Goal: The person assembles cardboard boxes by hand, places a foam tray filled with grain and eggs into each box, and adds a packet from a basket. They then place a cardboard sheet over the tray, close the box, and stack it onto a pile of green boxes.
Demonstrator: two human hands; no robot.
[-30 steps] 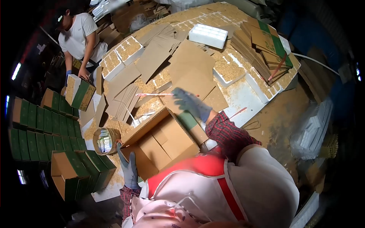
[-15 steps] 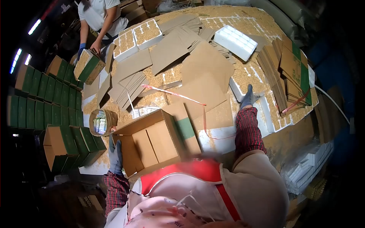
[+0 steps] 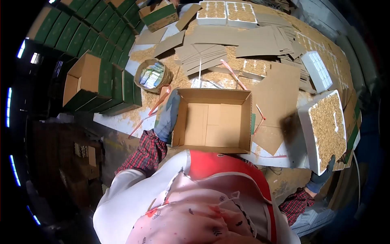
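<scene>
An opened cardboard box lies in front of my body, its inside bare and facing me. Along its left wall, my gloved left hand holds the edge. Off to the right, my gloved right hand grips the lower end of a white foam tray, which is raised on its side. Brown, crumbly material covers the tray's face, with a white streak in it. Loose cardboard sheets lie between the box and the tray.
A round basket of small packets stands left of the box. Green cardboard boxes are stacked beyond it. Two foam trays sit at the back, near another white foam piece. Red-and-white strapping crosses the table.
My right hand has lifted the foam tray from the table and swung it to the right. The cardboard box now sits squarer before me, still at my left hand. The view has turned left.
</scene>
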